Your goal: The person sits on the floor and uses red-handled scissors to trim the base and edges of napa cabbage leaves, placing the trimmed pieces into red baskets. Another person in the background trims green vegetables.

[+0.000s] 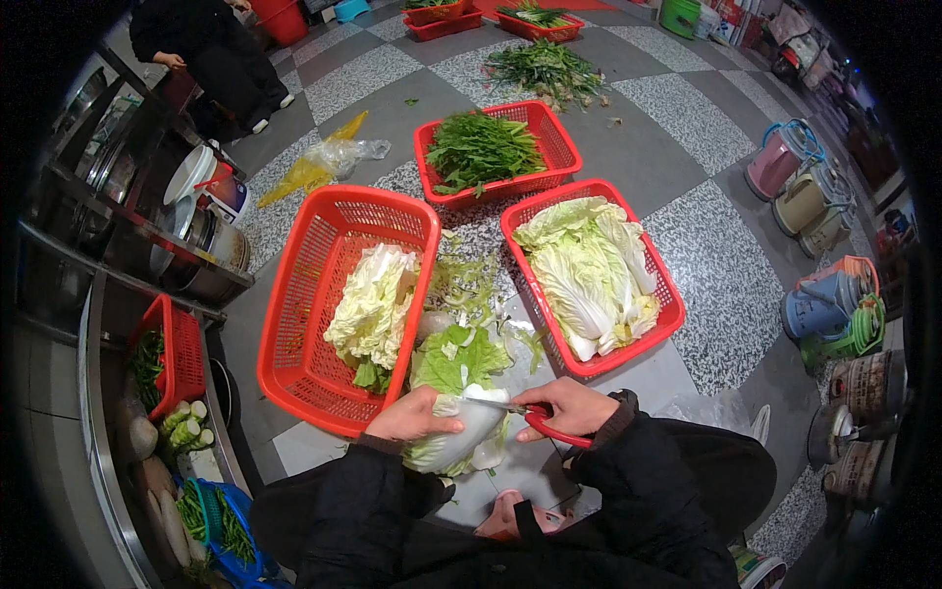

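Note:
My left hand (416, 416) grips a head of napa cabbage (460, 438) from its left side, the white base facing up. In my right hand (567, 408) are scissors with red handles (556, 432), their metal blades at the cabbage base. Beyond the cabbage lie a loose green leaf (464, 357) and leaf scraps (467, 283) on the floor. To the left, a red plastic basket (276, 324) holds some pale cabbage leaves (375, 302). At the right, another red basket (666, 272) is filled with large cabbage leaves (589, 272).
Farther ahead stands a red basket (563, 140) of leafy greens, with a pile of green onions (544, 70) behind it. A metal rack (147, 228) is on the left, vacuum flasks (809, 199) on the right. A person in dark clothes (213, 51) is at the upper left.

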The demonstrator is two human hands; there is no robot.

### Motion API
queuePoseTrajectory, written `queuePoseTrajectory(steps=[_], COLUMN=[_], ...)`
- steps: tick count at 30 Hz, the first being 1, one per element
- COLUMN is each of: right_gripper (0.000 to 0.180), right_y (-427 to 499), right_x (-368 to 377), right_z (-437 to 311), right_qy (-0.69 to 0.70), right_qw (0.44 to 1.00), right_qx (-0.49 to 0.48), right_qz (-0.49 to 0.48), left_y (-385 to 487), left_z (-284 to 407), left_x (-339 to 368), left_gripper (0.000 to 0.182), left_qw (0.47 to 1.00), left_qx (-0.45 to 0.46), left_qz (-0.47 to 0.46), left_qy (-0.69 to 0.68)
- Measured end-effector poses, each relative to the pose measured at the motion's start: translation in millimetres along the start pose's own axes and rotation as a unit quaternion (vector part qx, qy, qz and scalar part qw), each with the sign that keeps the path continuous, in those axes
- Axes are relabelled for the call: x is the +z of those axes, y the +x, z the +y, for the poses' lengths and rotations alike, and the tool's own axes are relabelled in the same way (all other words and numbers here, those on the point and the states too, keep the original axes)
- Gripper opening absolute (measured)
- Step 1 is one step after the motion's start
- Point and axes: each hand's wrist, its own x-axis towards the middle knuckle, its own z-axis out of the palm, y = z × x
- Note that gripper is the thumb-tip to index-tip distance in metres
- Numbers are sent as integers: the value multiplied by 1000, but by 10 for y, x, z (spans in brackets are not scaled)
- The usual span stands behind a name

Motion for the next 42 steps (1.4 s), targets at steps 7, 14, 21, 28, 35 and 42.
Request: queuePoseTrajectory(steps=[7,14,21,28,35,42], right_gripper=[58,55,50,33,27,27], right_y=[1,264,387,458,680,738], right_x=[14,64,257,-326,-762,-763], right_z=[186,846,1453,1965,2502,2670], right_qy=[-34,-35,-88,-238,-496,-530], right_qw=[999,952,875,734,701,680], right_qx=[15,132,260,317,253,277], right_qz=[31,272,399,552,446,424], left_y=[3,-441,-188,914,1051,947], left_z=[82,702,1200,-60,-786,-510], left_x=[12,-435,-1585,-2282,-2164,-1898], left_gripper=[34,28,24,79,73,60], left_qw=[999,949,741,746,775,766], left_qx=[13,107,22,-92,-113,-53], left_qz=[29,291,566,416,412,450], left_qy=[-4,-49,361,512,465,457])
